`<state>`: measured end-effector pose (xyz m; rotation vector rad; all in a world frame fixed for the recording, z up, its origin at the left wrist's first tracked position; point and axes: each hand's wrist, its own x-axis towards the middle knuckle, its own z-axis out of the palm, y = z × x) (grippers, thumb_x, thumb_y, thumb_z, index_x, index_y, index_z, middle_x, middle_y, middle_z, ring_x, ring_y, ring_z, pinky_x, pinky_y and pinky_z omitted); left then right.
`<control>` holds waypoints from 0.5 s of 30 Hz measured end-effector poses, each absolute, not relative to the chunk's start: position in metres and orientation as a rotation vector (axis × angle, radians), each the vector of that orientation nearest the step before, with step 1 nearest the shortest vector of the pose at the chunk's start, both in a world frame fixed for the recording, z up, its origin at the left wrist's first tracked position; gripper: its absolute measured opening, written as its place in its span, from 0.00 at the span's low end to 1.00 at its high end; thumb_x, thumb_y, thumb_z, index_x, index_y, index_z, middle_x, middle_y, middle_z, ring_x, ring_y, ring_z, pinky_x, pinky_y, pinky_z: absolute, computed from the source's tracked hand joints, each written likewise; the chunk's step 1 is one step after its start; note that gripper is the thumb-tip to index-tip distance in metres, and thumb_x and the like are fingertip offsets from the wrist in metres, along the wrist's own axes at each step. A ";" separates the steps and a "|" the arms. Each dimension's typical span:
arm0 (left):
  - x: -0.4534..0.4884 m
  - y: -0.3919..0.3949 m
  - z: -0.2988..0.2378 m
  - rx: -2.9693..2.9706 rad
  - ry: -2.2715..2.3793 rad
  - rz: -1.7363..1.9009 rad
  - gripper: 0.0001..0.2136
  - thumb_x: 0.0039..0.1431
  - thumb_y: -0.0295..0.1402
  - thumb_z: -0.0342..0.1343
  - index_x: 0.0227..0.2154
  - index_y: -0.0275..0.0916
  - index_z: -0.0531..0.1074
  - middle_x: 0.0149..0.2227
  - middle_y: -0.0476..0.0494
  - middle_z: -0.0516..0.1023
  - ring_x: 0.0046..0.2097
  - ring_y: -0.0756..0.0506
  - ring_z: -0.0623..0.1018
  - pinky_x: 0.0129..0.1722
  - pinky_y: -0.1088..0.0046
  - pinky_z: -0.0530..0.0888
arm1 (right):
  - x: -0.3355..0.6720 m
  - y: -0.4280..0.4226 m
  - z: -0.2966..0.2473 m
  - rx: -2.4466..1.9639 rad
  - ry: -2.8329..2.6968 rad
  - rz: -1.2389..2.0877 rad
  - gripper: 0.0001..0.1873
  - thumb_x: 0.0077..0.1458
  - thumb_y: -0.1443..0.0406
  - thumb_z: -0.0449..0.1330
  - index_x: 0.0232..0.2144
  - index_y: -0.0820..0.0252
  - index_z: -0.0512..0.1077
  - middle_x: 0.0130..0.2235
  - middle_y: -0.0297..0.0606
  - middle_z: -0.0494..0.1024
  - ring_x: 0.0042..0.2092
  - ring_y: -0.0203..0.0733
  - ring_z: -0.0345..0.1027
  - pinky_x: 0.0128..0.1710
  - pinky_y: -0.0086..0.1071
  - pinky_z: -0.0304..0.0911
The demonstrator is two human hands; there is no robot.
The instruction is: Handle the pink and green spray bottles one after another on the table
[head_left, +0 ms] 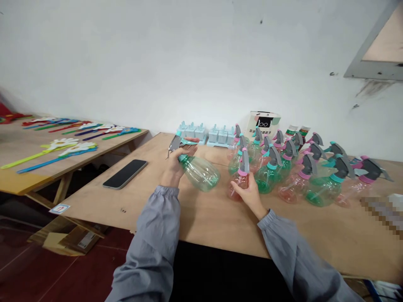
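Observation:
My left hand (176, 161) is closed round the neck of a clear green spray bottle (203, 174), which is tilted with its base toward the right, above the table. Its sprayer head is grey and turquoise. At the front left of the bottle group, my right hand (248, 193) grips a pink spray bottle (236, 184) by its body. That bottle stands upright, with a grey and pink head. Right beside it is a green spray bottle (266, 178) among several more pink and green ones.
A black phone (125, 173) lies on the table (208, 222) at the left. Pale blue ice-pop moulds (217, 136) and a printed card box (262, 123) stand by the wall. Colourful hand-shaped sticks (59, 157) lie on another table. A cardboard box (78, 239) is below.

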<state>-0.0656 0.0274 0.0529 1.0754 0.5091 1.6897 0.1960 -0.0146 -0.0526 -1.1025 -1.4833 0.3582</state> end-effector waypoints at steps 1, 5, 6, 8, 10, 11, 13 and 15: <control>-0.065 0.029 0.051 1.025 0.501 1.699 0.13 0.33 0.27 0.55 0.28 0.41 0.73 0.29 0.48 0.79 0.42 0.41 0.82 0.46 0.64 0.77 | 0.195 -0.015 -0.052 -1.103 -1.486 0.364 0.28 0.48 0.53 0.68 0.48 0.58 0.69 0.46 0.46 0.79 0.47 0.52 0.75 0.51 0.48 0.69; -0.067 0.031 0.044 0.901 0.513 1.683 0.06 0.29 0.27 0.51 0.18 0.40 0.67 0.20 0.49 0.70 0.31 0.44 0.79 0.41 0.65 0.79 | 0.195 -0.015 -0.050 -1.104 -1.487 0.376 0.28 0.48 0.53 0.68 0.47 0.59 0.69 0.46 0.46 0.79 0.47 0.52 0.75 0.51 0.48 0.70; -0.067 0.030 0.044 0.896 0.502 1.655 0.07 0.29 0.27 0.50 0.18 0.40 0.66 0.20 0.49 0.70 0.31 0.44 0.80 0.41 0.64 0.79 | 0.196 -0.015 -0.049 -1.108 -1.483 0.375 0.28 0.47 0.53 0.68 0.47 0.59 0.68 0.46 0.46 0.79 0.47 0.52 0.75 0.51 0.48 0.69; -0.065 0.027 0.044 0.927 0.462 1.584 0.09 0.29 0.27 0.50 0.20 0.40 0.68 0.22 0.48 0.72 0.35 0.42 0.81 0.44 0.62 0.79 | 0.197 -0.015 -0.050 -1.115 -1.482 0.374 0.28 0.47 0.53 0.68 0.47 0.58 0.68 0.46 0.46 0.79 0.47 0.53 0.75 0.51 0.49 0.69; -0.062 0.024 0.042 0.985 0.426 1.525 0.12 0.30 0.26 0.51 0.24 0.40 0.70 0.25 0.47 0.75 0.39 0.40 0.82 0.47 0.59 0.78 | 0.198 -0.014 -0.050 -1.109 -1.491 0.380 0.28 0.47 0.53 0.68 0.47 0.58 0.68 0.46 0.45 0.79 0.46 0.52 0.75 0.50 0.48 0.69; -0.060 0.023 0.041 1.013 0.417 1.508 0.13 0.30 0.26 0.52 0.25 0.40 0.71 0.26 0.47 0.76 0.40 0.40 0.82 0.49 0.58 0.77 | 0.198 -0.014 -0.051 -1.102 -1.496 0.386 0.27 0.47 0.53 0.68 0.47 0.58 0.68 0.45 0.45 0.79 0.46 0.52 0.75 0.50 0.48 0.70; -0.058 0.023 0.038 1.063 0.418 1.491 0.11 0.30 0.27 0.52 0.24 0.39 0.71 0.25 0.48 0.76 0.38 0.41 0.82 0.51 0.58 0.76 | 0.198 -0.013 -0.051 -1.099 -1.496 0.392 0.27 0.48 0.53 0.68 0.47 0.58 0.68 0.46 0.45 0.79 0.46 0.52 0.75 0.50 0.48 0.70; -0.056 0.023 0.034 1.107 0.442 1.482 0.07 0.31 0.28 0.52 0.20 0.39 0.69 0.22 0.50 0.73 0.34 0.43 0.81 0.52 0.58 0.76 | 0.199 -0.012 -0.052 -1.108 -1.492 0.388 0.28 0.47 0.53 0.68 0.47 0.58 0.68 0.46 0.46 0.79 0.46 0.52 0.75 0.50 0.49 0.69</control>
